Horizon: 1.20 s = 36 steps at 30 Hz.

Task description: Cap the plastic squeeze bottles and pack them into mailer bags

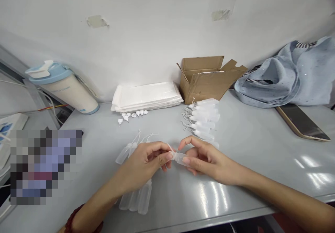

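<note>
One bottle [181, 158] is pinched by left hand [149, 158] and right hand [205, 159]; top [174, 155] seemingly being secured, next needing steady pressure.

The left arm [106, 198] reaches in from near left, the right arm [277, 194] from near right. The left hand [150, 158] pinches with the thumb; the right hand [206, 158] grips, index finger arched clear.

The worktop [251, 135] looks smooth and glossy, the small bottle [180, 158] at centre smooth translucent plastic, the upper-centre box [206, 86] matt cardboard, the upper-right bag [282, 75] matt cloth.
</note>
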Each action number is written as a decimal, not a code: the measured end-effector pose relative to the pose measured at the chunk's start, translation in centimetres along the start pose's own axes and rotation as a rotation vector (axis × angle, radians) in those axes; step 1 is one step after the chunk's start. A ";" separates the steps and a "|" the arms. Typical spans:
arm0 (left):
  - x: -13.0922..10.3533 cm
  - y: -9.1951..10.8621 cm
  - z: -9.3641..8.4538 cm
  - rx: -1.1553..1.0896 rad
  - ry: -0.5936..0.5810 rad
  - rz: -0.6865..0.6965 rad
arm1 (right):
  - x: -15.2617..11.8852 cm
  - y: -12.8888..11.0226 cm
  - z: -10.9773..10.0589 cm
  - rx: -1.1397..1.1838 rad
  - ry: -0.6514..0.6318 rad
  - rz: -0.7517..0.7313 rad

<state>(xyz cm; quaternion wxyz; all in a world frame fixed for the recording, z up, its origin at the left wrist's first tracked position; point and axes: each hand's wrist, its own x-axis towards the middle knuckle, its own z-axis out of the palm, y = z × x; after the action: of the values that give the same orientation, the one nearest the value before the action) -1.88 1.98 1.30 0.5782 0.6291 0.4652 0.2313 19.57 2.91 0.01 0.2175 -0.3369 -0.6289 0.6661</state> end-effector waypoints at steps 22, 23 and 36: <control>0.0 -0.1 0.5 0.118 0.009 -0.027 | -0.2 0.2 0.5 -0.107 0.057 -0.110; 0.0 -0.1 0.5 0.137 0.014 -0.033 | -0.2 0.2 0.6 -0.110 0.064 -0.119; -0.2 -0.2 0.8 0.197 0.196 0.275 | 0.5 0.6 0.1 0.565 -0.113 0.201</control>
<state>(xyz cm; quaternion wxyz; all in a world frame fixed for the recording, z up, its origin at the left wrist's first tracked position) -1.40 1.41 1.04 0.4288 0.7147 0.4493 0.3217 19.25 3.13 -0.66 0.2003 -0.2861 -0.3933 0.8505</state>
